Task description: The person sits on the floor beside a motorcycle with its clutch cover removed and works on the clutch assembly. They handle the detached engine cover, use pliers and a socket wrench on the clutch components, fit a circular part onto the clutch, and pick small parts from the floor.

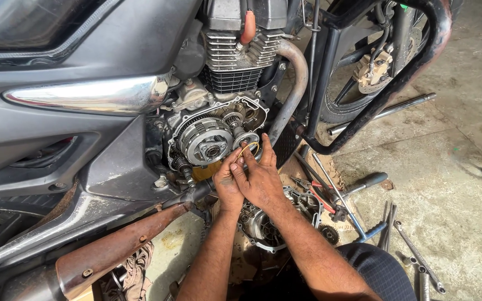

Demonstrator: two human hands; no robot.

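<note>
- My left hand [227,181] and right hand [260,177] are pressed together just below the open engine case [218,131], fingers pinched narrow around a thin ring [248,149].
- The ring stands up between my fingertips, just beside the small gear [246,139]; which fingers grip it I cannot tell, since the hands overlap.
- The clutch [205,142] sits bare in the case, left of the ring; its lower edge is partly hidden behind my left thumb.
- The removed cover [263,223] lies on the floor [453,195] under my forearms, mostly hidden by them.
- Pliers with red grips [319,195] and a blue-handled tool [364,226] lie right of my right wrist; more wrenches [414,253] lie further right, one cut off by the bottom edge.
- The exhaust pipe [294,83] curves down past the case, its lower end lost behind my right hand.
- The rusty muffler [118,245] runs off the lower left corner.
- The front wheel [364,72] is half hidden behind the black guard bar [414,67].
</note>
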